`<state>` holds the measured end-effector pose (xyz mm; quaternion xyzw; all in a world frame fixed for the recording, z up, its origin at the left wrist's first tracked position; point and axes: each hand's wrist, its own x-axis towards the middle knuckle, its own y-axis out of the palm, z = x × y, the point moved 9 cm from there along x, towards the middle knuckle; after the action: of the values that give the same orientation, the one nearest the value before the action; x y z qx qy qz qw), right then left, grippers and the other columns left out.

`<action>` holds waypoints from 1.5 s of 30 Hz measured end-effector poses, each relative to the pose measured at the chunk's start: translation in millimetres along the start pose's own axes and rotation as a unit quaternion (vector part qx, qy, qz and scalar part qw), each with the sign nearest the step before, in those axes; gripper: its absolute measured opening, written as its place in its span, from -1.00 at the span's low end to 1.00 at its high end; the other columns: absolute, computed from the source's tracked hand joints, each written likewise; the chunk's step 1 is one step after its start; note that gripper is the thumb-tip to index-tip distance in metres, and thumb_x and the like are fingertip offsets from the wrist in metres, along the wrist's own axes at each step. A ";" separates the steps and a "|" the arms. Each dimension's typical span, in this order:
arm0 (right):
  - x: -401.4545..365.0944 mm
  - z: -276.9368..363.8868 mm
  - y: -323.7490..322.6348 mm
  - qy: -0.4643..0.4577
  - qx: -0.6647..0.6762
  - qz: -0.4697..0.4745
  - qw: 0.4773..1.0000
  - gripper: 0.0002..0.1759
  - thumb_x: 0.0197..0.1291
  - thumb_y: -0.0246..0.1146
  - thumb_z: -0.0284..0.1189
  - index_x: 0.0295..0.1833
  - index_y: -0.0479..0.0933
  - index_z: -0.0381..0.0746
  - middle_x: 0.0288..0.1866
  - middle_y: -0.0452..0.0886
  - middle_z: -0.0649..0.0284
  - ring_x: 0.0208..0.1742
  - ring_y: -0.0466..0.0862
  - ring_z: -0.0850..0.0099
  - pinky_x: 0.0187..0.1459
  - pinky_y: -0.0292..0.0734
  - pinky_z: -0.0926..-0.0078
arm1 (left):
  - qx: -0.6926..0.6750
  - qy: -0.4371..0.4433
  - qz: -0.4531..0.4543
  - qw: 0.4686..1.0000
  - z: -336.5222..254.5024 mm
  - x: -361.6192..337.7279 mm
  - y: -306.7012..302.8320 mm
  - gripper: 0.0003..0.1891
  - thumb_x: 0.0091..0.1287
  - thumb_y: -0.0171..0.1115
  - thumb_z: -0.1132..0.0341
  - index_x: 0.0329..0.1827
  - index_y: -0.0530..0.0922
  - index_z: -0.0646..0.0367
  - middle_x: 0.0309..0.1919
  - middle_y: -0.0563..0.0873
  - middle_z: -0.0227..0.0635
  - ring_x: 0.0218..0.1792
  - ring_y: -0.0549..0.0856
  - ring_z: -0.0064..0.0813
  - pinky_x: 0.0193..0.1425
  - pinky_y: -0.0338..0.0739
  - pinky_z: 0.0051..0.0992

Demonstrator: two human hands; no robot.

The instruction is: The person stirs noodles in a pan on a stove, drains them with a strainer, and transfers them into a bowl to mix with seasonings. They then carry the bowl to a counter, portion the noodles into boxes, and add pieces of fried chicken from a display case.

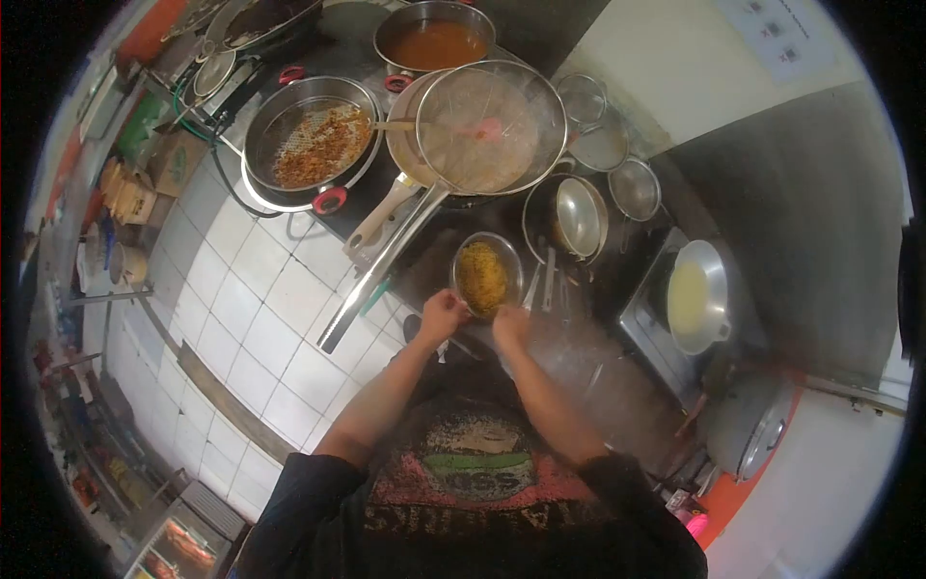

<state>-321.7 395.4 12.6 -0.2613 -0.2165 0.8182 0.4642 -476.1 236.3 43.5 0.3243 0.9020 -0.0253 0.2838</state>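
A small metal bowl [517, 265] with yellow shredded food [481, 278] in it is in front of my body, near the counter's front edge. My left hand [443, 315] is at the bowl's lower left rim, its fingers closed on it. At the lower right rim is my right hand [511, 326]; it looks blurred, and its fingers cannot be made out. Just right of the bowl lie metal utensils [549, 280]. The long metal handle of a large strainer [492, 130] reaches down to the left of the bowl.
A pan with brown bits [323, 147] stands at the upper left, and a pot of orange-brown liquid [434, 45] at the back. Right of centre are a pot holding a metal bowl [580, 216] and small strainers [635, 189]. A pan with pale yellow contents [689, 297] sits farther right.
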 end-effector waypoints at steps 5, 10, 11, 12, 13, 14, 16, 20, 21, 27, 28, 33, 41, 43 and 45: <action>-67.4 61.0 8.2 0.394 0.278 0.166 0.860 -0.89 0.32 0.06 -0.28 -0.20 0.38 -0.06 -0.58 0.32 0.38 -0.77 0.18 0.60 -0.75 0.04 0.58 | 0.064 0.031 0.005 0.997 -22.3 -5.0 5.2 -0.89 0.31 0.17 0.46 -0.30 0.41 0.28 -0.40 0.63 -0.26 -0.40 0.71 -0.45 -0.28 0.68 -0.46; -71.9 94.2 -39.3 0.360 0.334 0.213 0.845 -0.84 0.36 0.04 -0.27 -0.12 0.44 -0.11 -0.63 0.32 0.37 -0.77 0.22 0.58 -0.76 0.09 0.58 | -0.036 -0.049 -0.038 0.997 7.1 3.9 -17.7 -0.92 0.32 0.13 0.49 -0.29 0.41 0.27 -0.39 0.64 -0.25 -0.38 0.72 -0.37 -0.23 0.70 -0.39; -69.4 90.7 -39.0 0.334 0.311 0.211 0.864 -0.83 0.36 0.04 -0.27 -0.14 0.45 -0.11 -0.65 0.31 0.38 -0.78 0.22 0.58 -0.76 0.09 0.58 | -0.031 -0.072 -0.046 0.996 7.1 2.1 -21.9 -0.93 0.33 0.12 0.50 -0.29 0.41 0.27 -0.39 0.63 -0.24 -0.37 0.72 -0.35 -0.22 0.71 -0.37; -66.1 85.7 -38.6 0.308 0.288 0.208 0.882 -0.83 0.36 0.05 -0.27 -0.15 0.47 -0.11 -0.66 0.30 0.39 -0.78 0.21 0.57 -0.77 0.09 0.57 | -0.048 -0.070 -0.036 0.996 22.4 8.7 -26.9 -0.93 0.33 0.13 0.49 -0.29 0.41 0.25 -0.39 0.63 -0.25 -0.37 0.71 -0.34 -0.22 0.71 -0.35; -61.3 73.9 -37.2 0.300 0.271 0.190 0.895 -0.81 0.35 0.05 -0.26 -0.11 0.49 -0.12 -0.67 0.33 0.37 -0.78 0.25 0.55 -0.77 0.12 0.55 | -0.065 -0.067 -0.027 0.995 52.4 21.1 -34.5 -0.93 0.33 0.13 0.48 -0.29 0.42 0.23 -0.39 0.63 -0.26 -0.36 0.71 -0.32 -0.21 0.71 -0.34; -54.9 58.8 -32.0 0.291 0.254 0.174 0.906 -0.77 0.35 0.06 -0.26 -0.06 0.52 -0.13 -0.67 0.35 0.36 -0.78 0.29 0.53 -0.77 0.15 0.53 | -0.082 -0.064 -0.020 0.994 71.0 28.9 -38.5 -0.93 0.34 0.14 0.48 -0.29 0.42 0.22 -0.40 0.63 -0.27 -0.35 0.70 -0.31 -0.21 0.71 -0.32; -43.1 46.5 -25.6 0.262 0.190 0.141 0.936 -0.73 0.34 0.06 -0.24 -0.03 0.55 -0.16 -0.68 0.37 0.35 -0.78 0.32 0.52 -0.77 0.18 0.51 | -0.117 -0.089 -0.035 0.988 80.0 27.8 -44.1 -0.92 0.33 0.18 0.44 -0.30 0.44 0.15 -0.41 0.63 -0.30 -0.34 0.69 -0.33 -0.26 0.68 -0.33; -8.7 51.8 8.8 0.217 0.091 0.154 0.960 -0.65 0.33 0.06 -0.19 0.01 0.56 -0.19 -0.69 0.37 0.34 -0.77 0.35 0.51 -0.76 0.21 0.47 | -0.102 -0.073 0.000 0.992 67.2 24.1 -41.3 -0.91 0.34 0.16 0.46 -0.33 0.43 0.11 -0.44 0.62 -0.34 -0.34 0.68 -0.35 -0.29 0.66 -0.35; -6.0 53.0 17.8 0.215 0.089 0.180 0.956 -0.63 0.32 0.07 -0.19 0.04 0.57 -0.19 -0.69 0.38 0.33 -0.76 0.37 0.51 -0.74 0.24 0.46 | -0.106 -0.070 0.003 0.992 70.6 26.3 -41.2 -0.90 0.34 0.15 0.46 -0.33 0.42 0.11 -0.45 0.61 -0.34 -0.34 0.68 -0.36 -0.29 0.66 -0.35; -22.0 129.9 -6.5 -0.077 -0.176 0.280 0.941 -0.57 0.21 0.14 -0.26 0.14 0.53 -0.24 -0.30 0.63 -0.13 -0.15 0.63 -0.07 -0.10 0.52 0.14 | -0.087 -0.073 -0.036 0.993 81.6 30.1 -51.3 -0.85 0.29 0.18 0.55 -0.34 0.41 0.09 -0.40 0.61 -0.35 -0.37 0.67 -0.34 -0.25 0.69 -0.33; -30.8 123.5 -8.1 -0.088 -0.186 0.288 0.935 -0.57 0.21 0.14 -0.26 0.14 0.53 -0.25 -0.30 0.62 -0.13 -0.16 0.63 -0.06 -0.10 0.53 0.13 | -0.085 -0.080 -0.033 0.993 83.6 29.5 -51.2 -0.84 0.29 0.18 0.56 -0.34 0.41 0.09 -0.39 0.61 -0.35 -0.36 0.67 -0.34 -0.25 0.69 -0.33; -24.8 102.9 -26.5 -0.092 -0.178 0.257 0.945 -0.57 0.24 0.11 -0.27 0.12 0.53 -0.30 -0.26 0.62 -0.14 -0.17 0.64 -0.05 -0.08 0.52 0.08 | -0.089 -0.079 -0.021 0.993 96.7 31.3 -53.4 -0.88 0.30 0.19 0.52 -0.30 0.42 0.10 -0.31 0.63 -0.33 -0.28 0.69 -0.32 -0.22 0.70 -0.35; 13.4 103.6 -16.4 0.015 -0.222 0.093 0.970 -0.63 0.24 0.05 -0.29 -0.25 0.61 -0.39 -0.27 0.62 -0.16 -0.17 0.62 -0.06 -0.08 0.47 0.04 | -0.087 -0.059 0.037 0.994 64.4 11.7 -15.4 -0.83 0.20 0.25 0.39 -0.26 0.49 0.32 -0.39 0.68 -0.17 -0.30 0.72 -0.35 -0.15 0.66 -0.45; -4.2 90.3 -3.4 -0.057 -0.300 0.144 0.941 -0.64 0.27 0.03 -0.30 -0.18 0.59 -0.38 -0.30 0.65 -0.11 -0.17 0.64 -0.05 -0.20 0.51 0.02 | -0.095 -0.053 0.024 0.994 59.4 4.7 -14.2 -0.83 0.22 0.23 0.39 -0.26 0.48 0.33 -0.40 0.67 -0.16 -0.31 0.73 -0.34 -0.15 0.66 -0.45; -27.7 16.1 15.6 0.076 -0.169 0.129 0.974 -0.72 0.26 0.07 -0.33 -0.15 0.55 -0.31 -0.43 0.60 -0.03 -0.37 0.62 0.04 -0.36 0.50 0.09 | -0.111 -0.041 0.014 0.993 60.8 2.4 -11.1 -0.83 0.24 0.21 0.39 -0.26 0.47 0.34 -0.41 0.67 -0.15 -0.32 0.73 -0.32 -0.16 0.66 -0.45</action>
<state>-330.0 362.1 22.0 -0.4232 -0.2803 0.8006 0.3185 -454.2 214.9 -10.2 0.3022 0.8822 0.0659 0.3550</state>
